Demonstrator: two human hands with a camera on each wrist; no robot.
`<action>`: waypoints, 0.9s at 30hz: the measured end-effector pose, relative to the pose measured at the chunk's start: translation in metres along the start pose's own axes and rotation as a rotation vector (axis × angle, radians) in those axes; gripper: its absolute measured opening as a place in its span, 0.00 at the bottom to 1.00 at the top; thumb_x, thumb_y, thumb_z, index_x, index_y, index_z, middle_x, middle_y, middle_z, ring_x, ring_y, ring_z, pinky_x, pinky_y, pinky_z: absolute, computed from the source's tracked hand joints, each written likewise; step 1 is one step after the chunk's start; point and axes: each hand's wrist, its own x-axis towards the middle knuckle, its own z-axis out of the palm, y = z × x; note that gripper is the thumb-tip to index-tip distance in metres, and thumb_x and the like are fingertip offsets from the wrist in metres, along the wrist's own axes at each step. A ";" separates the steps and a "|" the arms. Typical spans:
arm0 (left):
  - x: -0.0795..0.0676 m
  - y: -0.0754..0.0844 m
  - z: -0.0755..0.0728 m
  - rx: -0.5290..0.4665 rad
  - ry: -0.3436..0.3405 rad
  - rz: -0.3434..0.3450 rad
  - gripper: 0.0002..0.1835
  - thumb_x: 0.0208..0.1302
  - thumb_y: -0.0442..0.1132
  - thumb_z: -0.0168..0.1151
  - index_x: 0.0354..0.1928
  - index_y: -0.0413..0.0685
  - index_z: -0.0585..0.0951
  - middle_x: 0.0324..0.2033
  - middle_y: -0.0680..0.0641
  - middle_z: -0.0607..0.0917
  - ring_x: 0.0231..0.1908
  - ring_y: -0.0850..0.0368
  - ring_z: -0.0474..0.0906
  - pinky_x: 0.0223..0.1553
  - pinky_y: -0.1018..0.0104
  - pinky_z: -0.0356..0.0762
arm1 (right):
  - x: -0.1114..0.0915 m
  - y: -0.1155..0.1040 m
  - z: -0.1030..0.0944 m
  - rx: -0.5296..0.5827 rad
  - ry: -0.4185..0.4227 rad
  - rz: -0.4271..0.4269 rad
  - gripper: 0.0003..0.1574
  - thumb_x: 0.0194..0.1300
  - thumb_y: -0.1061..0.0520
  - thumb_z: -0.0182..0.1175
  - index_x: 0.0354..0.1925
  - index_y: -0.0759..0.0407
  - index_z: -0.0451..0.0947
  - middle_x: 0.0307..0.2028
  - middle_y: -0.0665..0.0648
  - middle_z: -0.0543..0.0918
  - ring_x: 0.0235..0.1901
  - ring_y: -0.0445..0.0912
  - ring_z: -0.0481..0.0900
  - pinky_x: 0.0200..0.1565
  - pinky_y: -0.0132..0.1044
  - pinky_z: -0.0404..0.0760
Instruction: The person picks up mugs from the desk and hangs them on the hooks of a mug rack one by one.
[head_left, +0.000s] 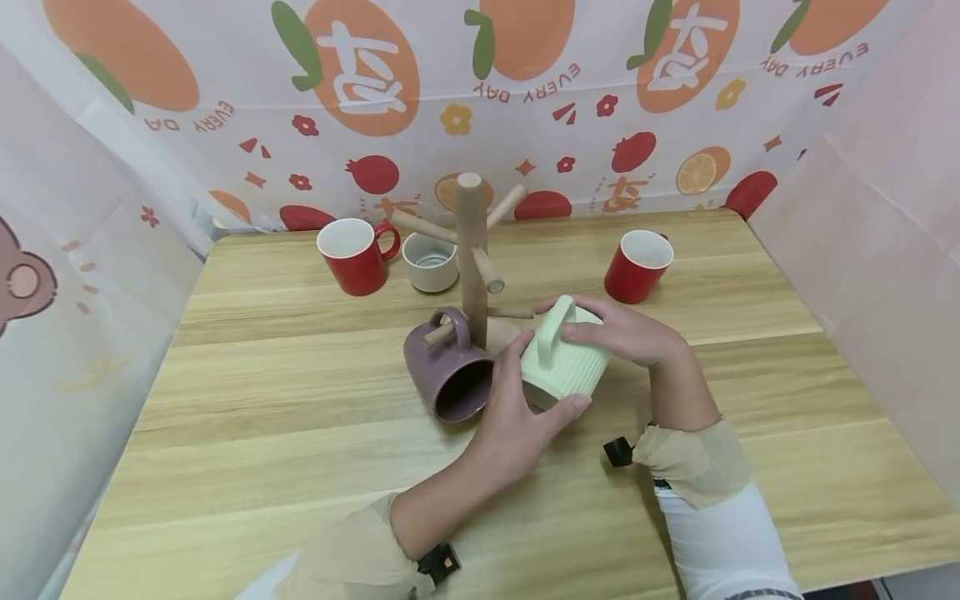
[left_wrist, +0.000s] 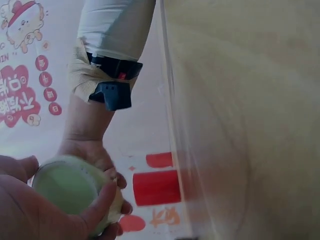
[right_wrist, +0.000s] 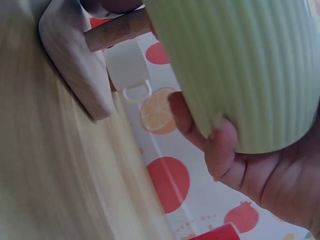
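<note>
Green mug (head_left: 570, 367) is held up between the two hands, tilted, with its handle (head_left: 553, 332) on the upper side. The left hand (head_left: 513, 425) grips the end nearer the person, fingers along the mug's left side and thumb across its lower edge; the right hand (head_left: 630, 329) grips the farther end, its thumb beside the handle. From the left wrist, a round end of the mug shows between that hand's thumb and fingers, though I cannot tell whether it is mouth or base. Just beyond the left hand stands a wooden rack (head_left: 471, 250), and one of its pegs points toward the right hand's fingertips; whether they touch is unclear. A purple mug (head_left: 435, 367) hangs by its handle from another peg, just left of the left hand, its mouth turned toward the person. Farther beyond the left hand, behind the rack, a white mug (head_left: 431, 278) sits near the left red mug (head_left: 358, 268), which stands upright. The right red mug (head_left: 636, 273), also upright, is just past the right hand. Under both hands spreads a wooden table (head_left: 262, 400), and well beyond them hangs a printed cloth (head_left: 495, 150).
</note>
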 end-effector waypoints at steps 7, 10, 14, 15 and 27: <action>-0.001 0.021 -0.037 0.434 -0.220 0.067 0.49 0.62 0.61 0.63 0.77 0.54 0.51 0.72 0.51 0.61 0.70 0.57 0.60 0.68 0.53 0.64 | 0.011 0.015 -0.007 0.069 0.032 -0.025 0.26 0.69 0.55 0.52 0.62 0.60 0.74 0.51 0.57 0.82 0.43 0.52 0.81 0.43 0.41 0.81; -0.001 0.033 -0.057 0.506 -0.127 0.174 0.35 0.63 0.58 0.64 0.68 0.50 0.71 0.59 0.52 0.78 0.55 0.59 0.75 0.56 0.59 0.76 | 0.015 0.019 -0.009 0.081 0.046 0.009 0.24 0.69 0.54 0.52 0.62 0.56 0.75 0.49 0.57 0.82 0.42 0.53 0.82 0.42 0.41 0.81; 0.008 0.035 -0.079 0.495 0.166 0.448 0.08 0.61 0.42 0.67 0.39 0.47 0.85 0.30 0.53 0.83 0.29 0.60 0.76 0.34 0.66 0.76 | 0.023 0.023 -0.009 0.054 0.056 0.056 0.24 0.70 0.50 0.53 0.62 0.51 0.76 0.52 0.55 0.81 0.46 0.52 0.80 0.46 0.42 0.79; 0.011 0.032 -0.084 0.486 0.237 0.504 0.04 0.60 0.40 0.68 0.34 0.47 0.85 0.26 0.53 0.82 0.27 0.60 0.75 0.31 0.67 0.75 | 0.024 0.023 -0.009 0.047 0.054 0.066 0.24 0.69 0.50 0.53 0.62 0.50 0.76 0.53 0.54 0.81 0.47 0.52 0.79 0.47 0.43 0.79; 0.049 -0.004 -0.102 0.402 0.309 0.513 0.26 0.60 0.42 0.67 0.57 0.39 0.73 0.58 0.42 0.74 0.61 0.50 0.69 0.60 0.52 0.71 | 0.042 0.030 0.001 -0.005 0.039 0.060 0.24 0.70 0.48 0.52 0.61 0.46 0.79 0.54 0.52 0.83 0.54 0.49 0.77 0.53 0.45 0.76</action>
